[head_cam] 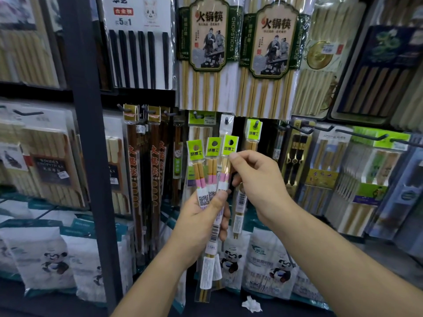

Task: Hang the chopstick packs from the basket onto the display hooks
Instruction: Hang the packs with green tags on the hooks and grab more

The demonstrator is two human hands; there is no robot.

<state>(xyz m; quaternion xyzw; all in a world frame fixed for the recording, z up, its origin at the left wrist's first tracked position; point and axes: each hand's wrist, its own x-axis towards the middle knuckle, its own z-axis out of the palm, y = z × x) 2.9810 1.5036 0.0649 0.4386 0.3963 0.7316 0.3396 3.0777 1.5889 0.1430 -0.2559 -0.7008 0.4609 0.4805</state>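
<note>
The left hand [201, 216] grips three slim clear-film chopstick packs with lime-green header cards [211, 156], fanned just below and left of the black display hook [256, 123]. The right hand [258, 179] pinches the rightmost pack [229, 148] just under its card. They look light, with stiff sticks in slippery film, so the stiffer card beside its punched hole is probably the best place to hold.

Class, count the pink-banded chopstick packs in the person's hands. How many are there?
3, fanned above the left hand, which grips them: left pack, middle pack, and right pack, which the right hand pinches. Others may be hidden behind them.
</note>
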